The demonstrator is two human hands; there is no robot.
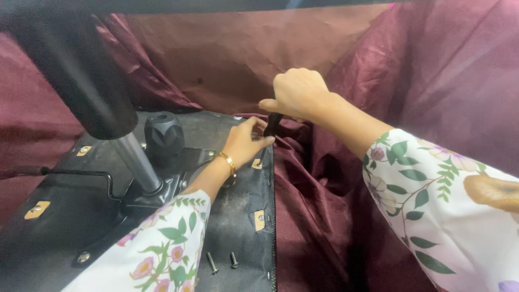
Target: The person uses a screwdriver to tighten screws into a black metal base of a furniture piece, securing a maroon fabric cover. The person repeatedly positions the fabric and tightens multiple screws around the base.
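Nearest the camera, two loose bolts (222, 261) lie side by side on the black fabric underside of an upturned chair seat (238, 211), close to its stitched right edge and between the two floral sleeves. A little farther up that edge, a tan mounting tab (260, 219) sits flat on the fabric. To the left, the metal column (136, 161) rises tilted from the seat's mechanism plate, with a black ribbed knob (164, 133) just beside it and a thin bent lever (81, 175) running off leftward. Beyond these, the left hand (246, 143), wearing a gold bangle (229, 164), rests at the seat's far right corner, its fingers pinched together around the lower shaft of a screwdriver (268, 135). Above it, the right hand (296, 95) is clamped in a fist over the tool's dark handle, holding it nearly upright. Behind everything hangs creased maroon cloth (432, 70).
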